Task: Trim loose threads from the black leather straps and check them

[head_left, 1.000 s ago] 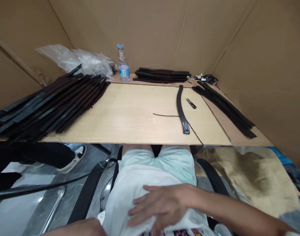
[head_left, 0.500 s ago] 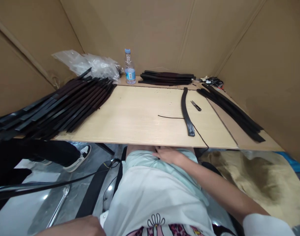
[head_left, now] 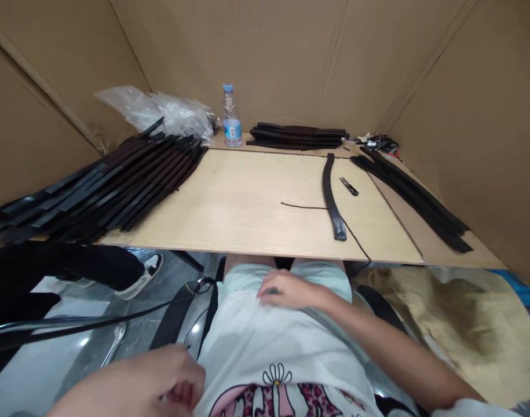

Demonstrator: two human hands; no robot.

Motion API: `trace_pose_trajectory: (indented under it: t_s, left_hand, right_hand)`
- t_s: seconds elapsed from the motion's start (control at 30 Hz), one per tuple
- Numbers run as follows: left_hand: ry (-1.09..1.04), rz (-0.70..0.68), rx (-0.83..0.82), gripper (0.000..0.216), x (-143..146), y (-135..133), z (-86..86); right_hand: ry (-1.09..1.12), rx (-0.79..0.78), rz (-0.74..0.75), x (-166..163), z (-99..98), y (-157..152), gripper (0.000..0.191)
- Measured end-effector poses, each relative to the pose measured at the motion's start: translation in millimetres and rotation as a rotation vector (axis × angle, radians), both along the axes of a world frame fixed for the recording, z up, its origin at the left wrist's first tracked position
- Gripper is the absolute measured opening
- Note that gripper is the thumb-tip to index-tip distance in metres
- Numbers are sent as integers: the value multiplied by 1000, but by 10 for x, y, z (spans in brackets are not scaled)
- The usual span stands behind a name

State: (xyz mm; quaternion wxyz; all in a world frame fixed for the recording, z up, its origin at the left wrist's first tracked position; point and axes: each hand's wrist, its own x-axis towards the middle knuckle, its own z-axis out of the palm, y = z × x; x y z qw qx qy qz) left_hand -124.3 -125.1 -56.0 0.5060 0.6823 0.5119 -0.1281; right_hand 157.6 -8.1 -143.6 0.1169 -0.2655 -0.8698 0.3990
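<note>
My right hand rests at the hem of my white printed T-shirt, above my pale green shorts, with its fingers bent. My left hand hangs low at the bottom left beside the shirt, fingers curled, and what it holds is hidden. Neither hand touches the light wooden table. On that table lie a single curved black strip, small thread snips and a thin black cord. Several black strips lie piled at the left, the back and the right.
Cardboard sheets line the walls behind the table. A plastic water bottle and a crumpled clear plastic bag stand at the back. A co-worker's dark-trousered leg and sneaker show at lower left. Black chair arms flank my lap.
My right hand has moved from mid-shirt forward to my shorts, then back to the shirt hem. My left hand has risen further into view. The shirt lies flatter, showing more of its print.
</note>
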Motion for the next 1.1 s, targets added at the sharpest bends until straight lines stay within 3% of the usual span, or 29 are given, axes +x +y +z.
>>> trace_pose_trajectory:
  t_s: [0.1, 0.27, 0.37, 0.5, 0.77, 1.0, 1.1]
  left_hand:
    - [16, 39, 25, 29, 224, 193, 4]
    - [-54, 108, 59, 25, 557, 210, -334]
    - [6, 114, 41, 16, 633, 136, -510]
    - [-30, 87, 78, 13, 608, 98, -569]
    - [21, 58, 208, 22, 554, 180, -532]
    - [-19, 46, 125, 24, 517, 171, -497]
    - [0, 69, 149, 19, 512, 185, -499]
  right_hand:
    - [35, -41, 128, -121, -28, -224, 12]
    - [23, -96, 152, -241, -100, -335, 12]
    - [19, -134, 144, -284, -136, -340, 6]
    - [57, -164, 96, -298, -153, -357, 3]
    - [212, -291, -371, -303, -326, -364, 11]
    - [301, -362, -827, -116, -591, -40, 47]
    - [307, -359, -913, 22, -612, 55, 40]
